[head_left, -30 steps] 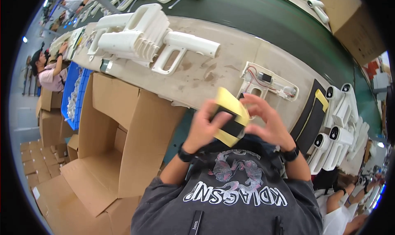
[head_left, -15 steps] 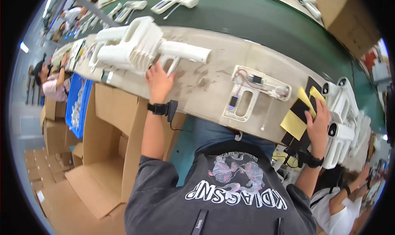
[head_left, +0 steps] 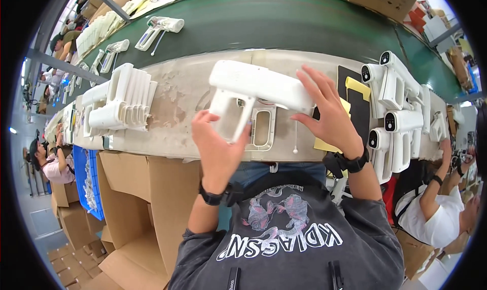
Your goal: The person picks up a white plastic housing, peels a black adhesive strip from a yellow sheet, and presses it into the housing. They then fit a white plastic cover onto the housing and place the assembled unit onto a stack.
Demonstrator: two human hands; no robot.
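Left hand (head_left: 219, 153) grips a white shell (head_left: 261, 83) between near and far edges of a stained tabletop (head_left: 175, 94), green conveyor (head_left: 243, 28) beyond, cardboard box (head_left: 175, 193) below; right hand (head_left: 332, 120) spreads open at the shell's end

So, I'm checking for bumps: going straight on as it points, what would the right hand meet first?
The right hand would probably meet the white housing, whose end appears just ahead; exact depth is unclear.

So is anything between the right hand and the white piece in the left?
Nothing I can see: the right hand is open at the right end of the white piece, but I can't tell if they touch.
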